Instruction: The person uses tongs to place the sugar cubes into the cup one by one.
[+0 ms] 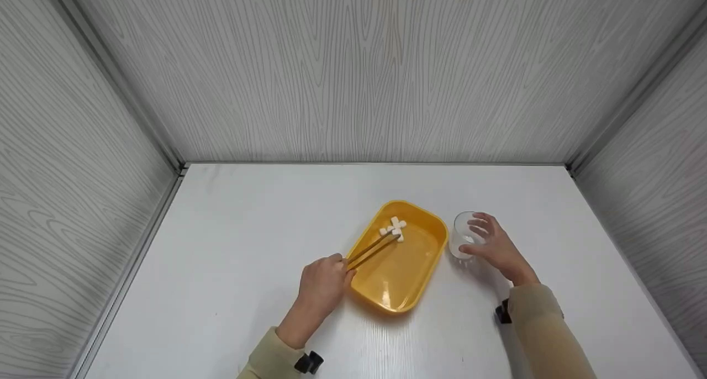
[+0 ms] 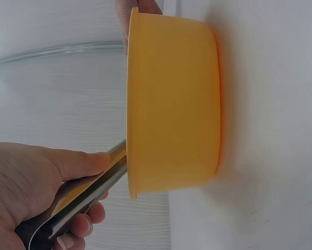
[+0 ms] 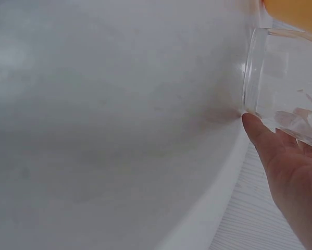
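My left hand (image 1: 323,285) grips metal tongs (image 1: 371,252) with a dark rear end, seen close up in the left wrist view. The tongs slant over the rim of a yellow rectangular tray (image 1: 381,285). Their tips reach a small heap of white cubes (image 1: 395,224) at the tray's far end, with one cube at the tips. To the right of the tray stands a clear drinking glass (image 1: 459,238). My right hand (image 1: 500,254) holds it from the right side, fingers curved round it; in the right wrist view the thumb lies near its base.
All this is on a white table (image 1: 265,213). Wood-grain panels rise behind the table (image 1: 353,80) and along its left (image 1: 83,163) and right (image 1: 652,163) sides. The tray's wall stands tall beside my left hand in the left wrist view.
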Demonstrator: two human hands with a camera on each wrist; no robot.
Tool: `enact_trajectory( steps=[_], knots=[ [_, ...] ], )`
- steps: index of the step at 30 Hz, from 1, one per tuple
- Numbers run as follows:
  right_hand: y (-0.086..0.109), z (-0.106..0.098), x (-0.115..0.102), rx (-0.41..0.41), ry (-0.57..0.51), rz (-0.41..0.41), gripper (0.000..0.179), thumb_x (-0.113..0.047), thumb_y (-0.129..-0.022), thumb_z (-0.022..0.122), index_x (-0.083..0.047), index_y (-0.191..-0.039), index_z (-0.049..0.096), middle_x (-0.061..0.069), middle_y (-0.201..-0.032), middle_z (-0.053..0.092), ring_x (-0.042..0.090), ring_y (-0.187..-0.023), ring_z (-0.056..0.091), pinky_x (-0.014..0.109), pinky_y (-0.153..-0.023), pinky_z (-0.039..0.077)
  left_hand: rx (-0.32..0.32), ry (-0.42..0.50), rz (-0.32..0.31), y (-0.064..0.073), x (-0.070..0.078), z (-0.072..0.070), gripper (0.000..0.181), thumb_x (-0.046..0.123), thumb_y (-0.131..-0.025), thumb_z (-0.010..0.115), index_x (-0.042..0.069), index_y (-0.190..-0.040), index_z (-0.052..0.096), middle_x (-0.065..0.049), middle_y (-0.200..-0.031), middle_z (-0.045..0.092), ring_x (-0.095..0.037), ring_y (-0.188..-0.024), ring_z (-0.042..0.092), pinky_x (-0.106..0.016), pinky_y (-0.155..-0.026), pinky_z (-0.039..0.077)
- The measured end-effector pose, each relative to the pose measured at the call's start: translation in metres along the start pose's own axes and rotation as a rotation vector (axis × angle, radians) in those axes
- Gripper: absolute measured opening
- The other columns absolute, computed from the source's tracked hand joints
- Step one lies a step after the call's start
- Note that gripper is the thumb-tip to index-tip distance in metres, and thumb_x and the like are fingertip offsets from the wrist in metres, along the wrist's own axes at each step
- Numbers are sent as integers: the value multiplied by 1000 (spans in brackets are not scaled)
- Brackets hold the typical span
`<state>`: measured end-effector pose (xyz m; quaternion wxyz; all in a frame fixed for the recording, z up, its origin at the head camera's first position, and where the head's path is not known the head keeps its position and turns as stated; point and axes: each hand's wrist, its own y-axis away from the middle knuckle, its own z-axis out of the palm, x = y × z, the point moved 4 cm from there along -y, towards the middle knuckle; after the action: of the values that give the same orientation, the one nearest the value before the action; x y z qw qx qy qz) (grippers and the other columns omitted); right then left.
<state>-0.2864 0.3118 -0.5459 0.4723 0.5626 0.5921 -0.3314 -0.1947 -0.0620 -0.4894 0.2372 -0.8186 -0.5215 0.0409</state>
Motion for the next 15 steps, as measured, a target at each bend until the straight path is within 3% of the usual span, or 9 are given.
enact_trajectory(
  steps=[15],
  knots=[
    [1, -1, 2, 27, 34, 13, 94, -20, -78, 85, -16, -149, 24, 15, -153, 33, 34, -143, 27, 55, -108, 29, -6, 19, 25, -11, 9, -6, 23, 22, -83, 80, 2, -75, 70, -2, -65, 55, -16, -52, 54, -30, -47, 47]
  ],
)
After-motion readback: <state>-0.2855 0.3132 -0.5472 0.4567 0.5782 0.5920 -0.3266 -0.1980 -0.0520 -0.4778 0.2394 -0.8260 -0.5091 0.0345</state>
